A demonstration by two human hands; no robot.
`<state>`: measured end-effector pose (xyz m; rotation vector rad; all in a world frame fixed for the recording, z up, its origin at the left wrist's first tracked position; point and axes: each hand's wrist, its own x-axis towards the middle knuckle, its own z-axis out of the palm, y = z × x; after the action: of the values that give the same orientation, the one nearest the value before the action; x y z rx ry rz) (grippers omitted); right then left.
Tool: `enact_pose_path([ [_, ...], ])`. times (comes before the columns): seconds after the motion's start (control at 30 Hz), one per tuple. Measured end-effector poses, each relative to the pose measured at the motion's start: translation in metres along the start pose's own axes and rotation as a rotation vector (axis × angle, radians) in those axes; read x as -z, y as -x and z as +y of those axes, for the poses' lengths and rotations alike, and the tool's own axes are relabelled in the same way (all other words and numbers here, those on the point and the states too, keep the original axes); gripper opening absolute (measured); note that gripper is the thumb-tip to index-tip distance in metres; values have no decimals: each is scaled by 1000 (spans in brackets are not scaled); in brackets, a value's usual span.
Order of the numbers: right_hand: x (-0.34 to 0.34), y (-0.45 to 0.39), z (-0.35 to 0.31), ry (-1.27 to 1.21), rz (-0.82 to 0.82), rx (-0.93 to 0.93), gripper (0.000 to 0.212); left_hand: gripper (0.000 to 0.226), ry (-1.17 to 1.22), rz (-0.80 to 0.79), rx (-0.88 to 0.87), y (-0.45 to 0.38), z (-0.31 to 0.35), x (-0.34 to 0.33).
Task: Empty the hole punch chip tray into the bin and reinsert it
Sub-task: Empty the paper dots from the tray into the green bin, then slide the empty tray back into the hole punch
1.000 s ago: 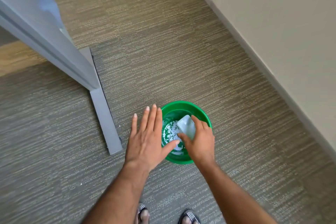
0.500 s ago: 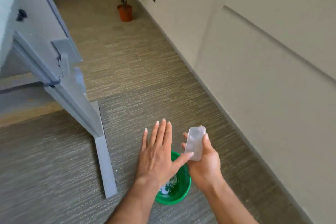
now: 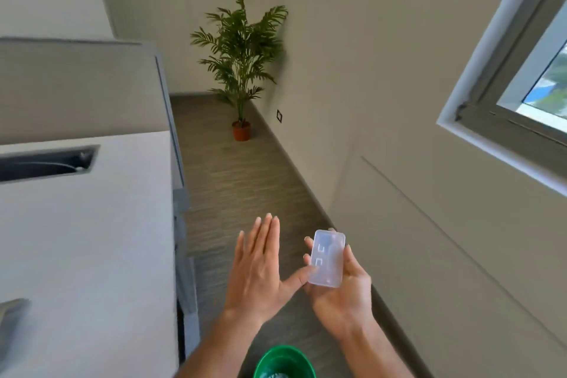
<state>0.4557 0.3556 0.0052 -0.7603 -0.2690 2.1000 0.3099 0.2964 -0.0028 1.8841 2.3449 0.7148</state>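
The chip tray [image 3: 326, 258], a small clear plastic piece, is sitting in the lower middle of the frame, cradled in the right hand [image 3: 340, 288] with the fingers curling round its long edges and the thumb lying along its right side. It is facing the camera, and no paper chips are showing on it, so the emptying part is probably done. The left hand [image 3: 260, 270] is hovering just left of it, flat and spread with the fingers straight, its thumb tip touching the tray's lower left edge. The green bin [image 3: 283, 360] is showing at the bottom edge, below both hands. A pale desk [image 3: 86, 239] is filling the left side of the frame, with a dark slot [image 3: 46, 163] in its top; the hole punch itself is not showing anywhere. A potted plant [image 3: 241, 58] is standing in the far corner and a window [image 3: 527, 77] is cutting into the upper right.

The step in hand looks like carrying the tray back for refitting. Doing it well is going to mean keeping the grip on the edges, turning the open side toward the punch's base, and lining it up squarely before pressing, so it seats without forcing.
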Motion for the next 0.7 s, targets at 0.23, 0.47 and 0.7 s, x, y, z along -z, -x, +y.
enact_pose_path([
  [0.23, -68, 33, 46, 36, -87, -147, 48, 116, -106, 32, 101, 35, -43, 88],
  [0.47, -102, 49, 125, 247, -159, -180, 41, 119, -141, 37, 271, 85, -117, 138],
  [0.7, -135, 63, 217, 525, -190, -169, 72, 111, -196, -31, 408, 130, -203, 176],
])
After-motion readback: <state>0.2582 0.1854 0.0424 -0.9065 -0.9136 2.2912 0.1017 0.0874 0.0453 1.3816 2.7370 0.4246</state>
